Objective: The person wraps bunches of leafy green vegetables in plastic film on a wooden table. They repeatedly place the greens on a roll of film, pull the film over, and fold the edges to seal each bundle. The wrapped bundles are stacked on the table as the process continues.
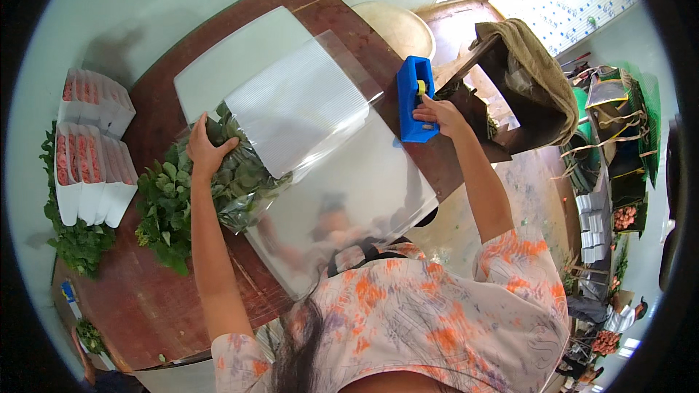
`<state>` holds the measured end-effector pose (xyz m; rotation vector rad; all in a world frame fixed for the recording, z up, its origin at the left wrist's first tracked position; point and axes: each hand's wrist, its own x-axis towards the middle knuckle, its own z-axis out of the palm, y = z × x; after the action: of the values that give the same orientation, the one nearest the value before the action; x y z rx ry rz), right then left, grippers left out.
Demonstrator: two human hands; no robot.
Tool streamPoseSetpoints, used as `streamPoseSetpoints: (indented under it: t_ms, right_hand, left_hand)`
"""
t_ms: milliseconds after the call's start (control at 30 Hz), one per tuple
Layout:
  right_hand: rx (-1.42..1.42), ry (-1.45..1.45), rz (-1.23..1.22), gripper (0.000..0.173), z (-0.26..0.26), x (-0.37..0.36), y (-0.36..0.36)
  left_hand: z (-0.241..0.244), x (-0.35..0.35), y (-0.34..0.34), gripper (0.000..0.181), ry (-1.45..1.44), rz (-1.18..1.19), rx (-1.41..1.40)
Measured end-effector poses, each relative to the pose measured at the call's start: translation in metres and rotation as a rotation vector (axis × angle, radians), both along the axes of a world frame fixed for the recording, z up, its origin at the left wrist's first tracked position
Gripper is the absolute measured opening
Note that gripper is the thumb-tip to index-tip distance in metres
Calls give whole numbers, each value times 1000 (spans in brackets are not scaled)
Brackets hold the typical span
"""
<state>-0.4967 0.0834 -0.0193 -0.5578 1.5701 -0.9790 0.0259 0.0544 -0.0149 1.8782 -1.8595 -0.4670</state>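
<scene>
A bundle of leafy green stems (pixel 169 202) lies on the dark red table (pixel 136 305), partly inside a clear plastic sleeve (pixel 341 68). White corrugated wrap (pixel 300 109) covers the bundle's other end, and any flowers under it are hidden. My left hand (pixel 210 147) rests on the leaves at the wrap's edge, thumb spread from the fingers. At the right, my right hand (pixel 441 114) is at a blue tape dispenser (pixel 409 98), fingers against its side and index finger near the yellow tape roll (pixel 421 87). Whether it grips a tape end cannot be told. A glossy white sheet (pixel 349 191) lies beneath.
White-wrapped bunches of pink roses (pixel 82 174) stand at the table's left. A burlap-draped bin (pixel 546 76) with leaf scraps is beyond the right edge, near a round pale tub (pixel 398 27). Other people (pixel 622 314) are at the far lower right; another person's arm (pixel 84 357) shows lower left.
</scene>
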Motion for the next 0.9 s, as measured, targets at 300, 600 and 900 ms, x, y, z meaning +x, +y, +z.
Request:
streamPoseSetpoints:
  t_ms: [300,600,900]
  right_hand:
    - [-243,129,-133,24,3,42,91]
    - [-99,812,455,18,-36,-18,125]
    - [-596,806,1152,35,150,136,-45]
  left_hand:
    - [-9,9,4,99,-21,18,-39]
    - [-5,6,3,97,-16,-1,-25]
    - [4,-1,5,97,-4,42,12]
